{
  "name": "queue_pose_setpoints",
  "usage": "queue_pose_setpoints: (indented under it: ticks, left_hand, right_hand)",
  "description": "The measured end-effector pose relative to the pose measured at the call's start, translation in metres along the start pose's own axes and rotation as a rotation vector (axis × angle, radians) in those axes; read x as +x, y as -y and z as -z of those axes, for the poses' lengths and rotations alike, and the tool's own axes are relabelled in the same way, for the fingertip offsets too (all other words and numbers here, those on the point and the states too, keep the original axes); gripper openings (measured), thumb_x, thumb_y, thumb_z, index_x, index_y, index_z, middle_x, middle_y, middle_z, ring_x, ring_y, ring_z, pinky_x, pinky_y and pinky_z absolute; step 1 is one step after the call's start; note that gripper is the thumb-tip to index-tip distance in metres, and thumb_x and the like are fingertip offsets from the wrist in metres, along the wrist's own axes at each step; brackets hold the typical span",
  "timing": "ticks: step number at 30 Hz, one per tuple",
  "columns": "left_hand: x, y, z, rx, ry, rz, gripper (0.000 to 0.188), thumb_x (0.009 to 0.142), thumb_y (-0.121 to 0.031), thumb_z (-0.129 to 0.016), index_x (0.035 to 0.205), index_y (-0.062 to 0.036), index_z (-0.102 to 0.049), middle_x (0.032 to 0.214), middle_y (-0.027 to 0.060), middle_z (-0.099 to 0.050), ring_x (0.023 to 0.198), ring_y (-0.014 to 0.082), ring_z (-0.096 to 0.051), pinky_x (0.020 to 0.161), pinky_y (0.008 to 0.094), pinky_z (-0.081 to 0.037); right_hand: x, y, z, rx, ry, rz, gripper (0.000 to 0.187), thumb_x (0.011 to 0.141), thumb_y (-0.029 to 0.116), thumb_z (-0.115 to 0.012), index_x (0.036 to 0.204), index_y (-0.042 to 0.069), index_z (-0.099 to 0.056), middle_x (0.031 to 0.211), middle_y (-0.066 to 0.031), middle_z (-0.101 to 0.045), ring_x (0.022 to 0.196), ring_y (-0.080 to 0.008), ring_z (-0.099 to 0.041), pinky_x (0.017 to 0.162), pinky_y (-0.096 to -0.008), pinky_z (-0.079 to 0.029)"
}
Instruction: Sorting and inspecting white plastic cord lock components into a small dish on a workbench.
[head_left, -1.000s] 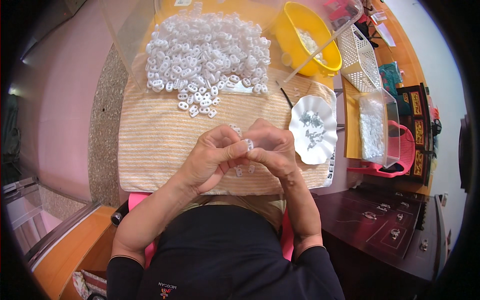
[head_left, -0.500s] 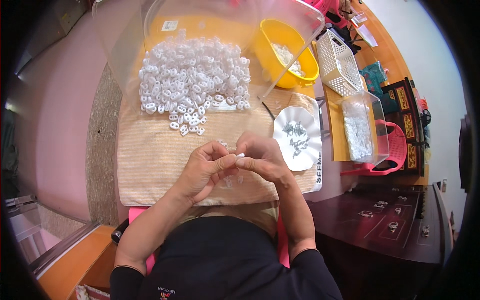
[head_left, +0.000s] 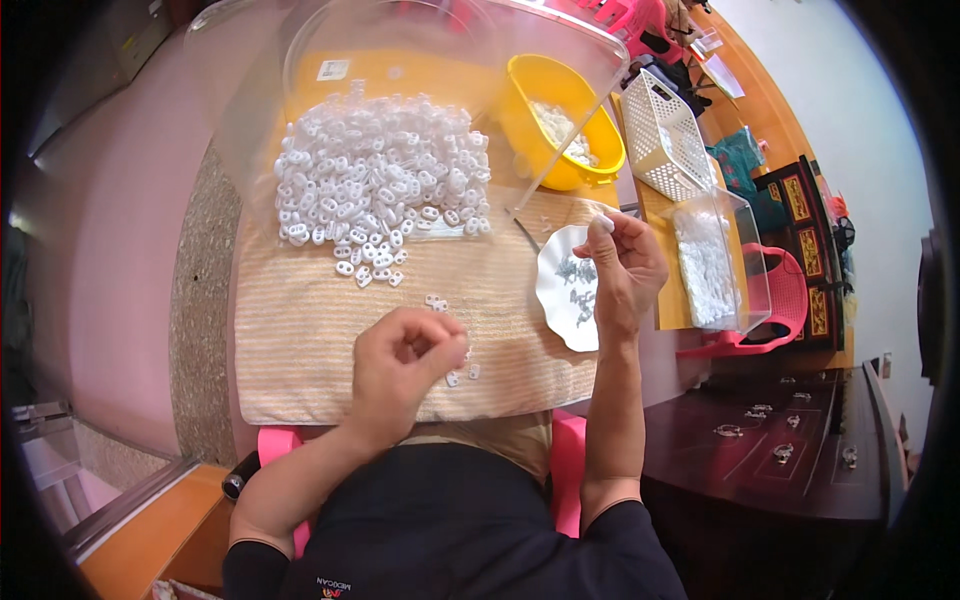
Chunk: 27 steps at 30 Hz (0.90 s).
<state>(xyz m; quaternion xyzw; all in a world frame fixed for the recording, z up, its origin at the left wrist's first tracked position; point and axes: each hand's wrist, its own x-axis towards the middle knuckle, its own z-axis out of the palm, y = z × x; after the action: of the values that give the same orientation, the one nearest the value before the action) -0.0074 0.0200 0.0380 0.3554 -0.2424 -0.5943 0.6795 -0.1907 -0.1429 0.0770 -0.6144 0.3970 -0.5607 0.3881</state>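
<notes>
Over the right side of the towel-covered table [head_left: 300, 350], my right hand [head_left: 632, 270] is raised, pinching a small white plastic piece [head_left: 604, 224] between thumb and fingers. It is above the edge of a white scalloped plate [head_left: 555, 305] holding small grey parts [head_left: 582, 303]. My left hand [head_left: 405, 370] hovers near the table's front with fingers curled and thumb against the forefinger; whatever is in it, if anything, is hidden. Beside it lie a few loose white pieces [head_left: 453, 379], with others [head_left: 436, 302] just beyond. A large heap of white two-holed oval pieces [head_left: 385, 165] spills from a clear tub [head_left: 420, 40].
A yellow basin [head_left: 518, 120] with white pieces stands at the back right. Past it are a white perforated basket [head_left: 655, 150] and a clear box [head_left: 745, 240] of white pieces. A pink chair [head_left: 785, 290] and a dark wooden cabinet [head_left: 740, 470] stand to the right.
My hands have parted. The right hand has moved right and away from me with the white piece; the left has dropped slightly toward me, uncovering loose pieces on the towel.
</notes>
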Motion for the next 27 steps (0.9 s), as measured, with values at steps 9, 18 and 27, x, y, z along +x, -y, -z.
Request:
queue_pose_setpoints:
  ticks: [9,18,27]
  left_hand:
    - [-0.065,-0.106,-0.036,-0.393,0.626,-0.602,0.010,0.092,-0.018,-0.061,0.098,-0.0105,-0.064,0.101,0.0077,-0.060,0.085,0.0225,-0.057,0.078,0.0394,-0.053]
    - [-0.092,-0.135,-0.070,-0.314,0.383,-0.704,0.010,0.088,-0.004,-0.060,0.083,-0.0095,-0.068,0.089,-0.0006,-0.060,0.073,0.0147,-0.059,0.055,0.0337,-0.055]
    - [-0.094,-0.129,-0.070,-0.376,0.335,-0.864,0.014,0.082,0.002,-0.061,0.087,-0.0088,-0.068,0.089,-0.0001,-0.061,0.070,0.0122,-0.059,0.052,0.0280,-0.055]
  right_hand:
    - [-0.019,-0.013,0.000,-0.012,0.055,-0.054,0.014,0.087,0.006,-0.070,0.096,-0.003,-0.064,0.083,-0.0026,-0.064,0.070,-0.0058,-0.060,0.063,-0.0191,-0.050]
    - [0.002,0.017,0.004,-0.215,0.018,0.253,0.013,0.089,0.004,-0.067,0.100,-0.002,-0.066,0.084,-0.0029,-0.063,0.066,-0.0064,-0.059,0.060,-0.0184,-0.045]
    - [0.093,-0.002,0.008,-0.713,-0.214,0.425,0.024,0.088,0.020,-0.068,0.098,-0.001,-0.069,0.083,-0.0123,-0.068,0.068,-0.0191,-0.066,0.061,-0.0292,-0.052]
